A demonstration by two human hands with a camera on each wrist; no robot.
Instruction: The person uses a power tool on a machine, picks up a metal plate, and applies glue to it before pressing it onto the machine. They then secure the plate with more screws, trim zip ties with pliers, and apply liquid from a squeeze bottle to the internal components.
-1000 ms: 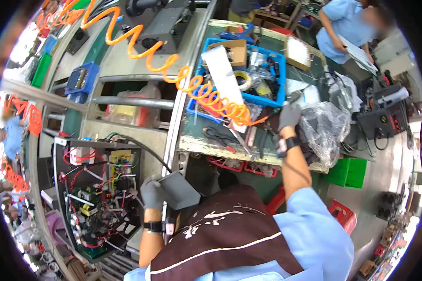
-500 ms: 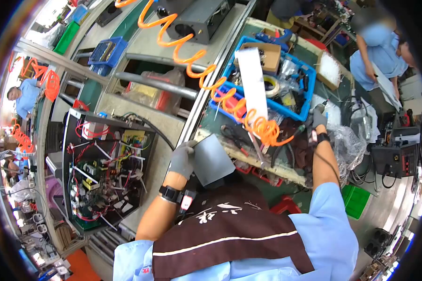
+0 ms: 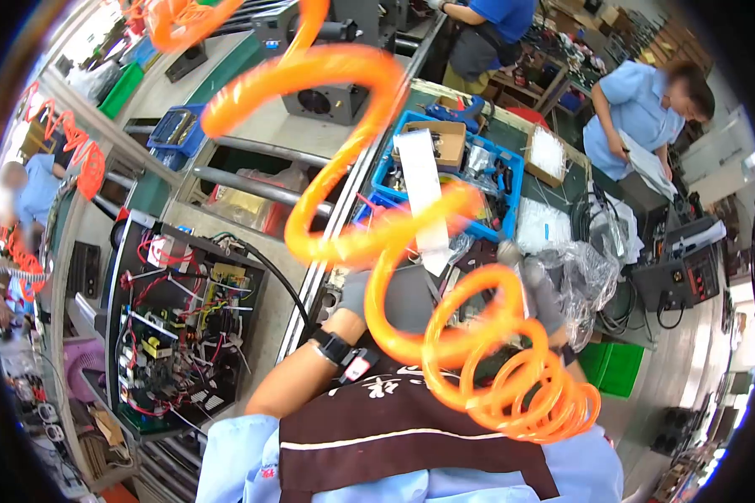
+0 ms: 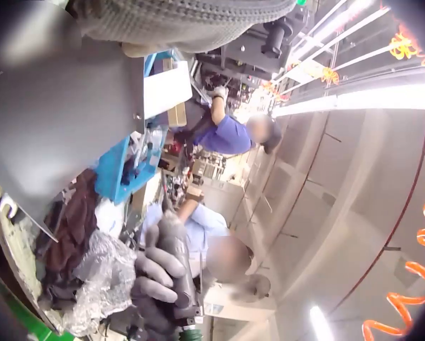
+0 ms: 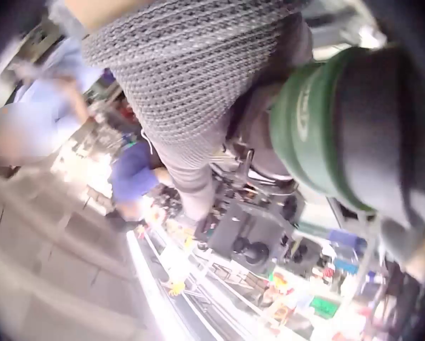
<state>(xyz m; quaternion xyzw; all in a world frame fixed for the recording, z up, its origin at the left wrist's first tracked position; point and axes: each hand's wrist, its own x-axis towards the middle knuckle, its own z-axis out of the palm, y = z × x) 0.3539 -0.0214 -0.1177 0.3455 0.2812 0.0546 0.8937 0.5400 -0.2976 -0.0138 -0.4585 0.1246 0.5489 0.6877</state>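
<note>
My gloved left hand (image 3: 356, 293) grips the edge of a flat grey metal panel (image 3: 407, 295) in front of the apron. In the left wrist view the panel (image 4: 63, 121) fills the upper left, a small hole near its edge. To the right, my gloved right hand (image 4: 155, 277) has its fingers wrapped round a dark power screwdriver (image 4: 178, 249), bit pointing up. Its green and black body (image 5: 308, 128) looms large in the right wrist view. An orange coiled hose (image 3: 524, 402) hangs before the head camera, covering parts of the panel and right hand.
A blue tray (image 3: 507, 220) of small parts and a crumpled clear plastic bag (image 3: 575, 281) lie on the bench. At left stands an open chassis (image 3: 184, 327) full of wiring and boards, beside the roller conveyor (image 3: 252, 186). A person in light blue (image 3: 637, 117) stands across the bench.
My right hand has drawn back from the bench towards my body with the screwdriver. The panel in my left hand has moved forward and right. The orange hose has swung close before the head camera.
</note>
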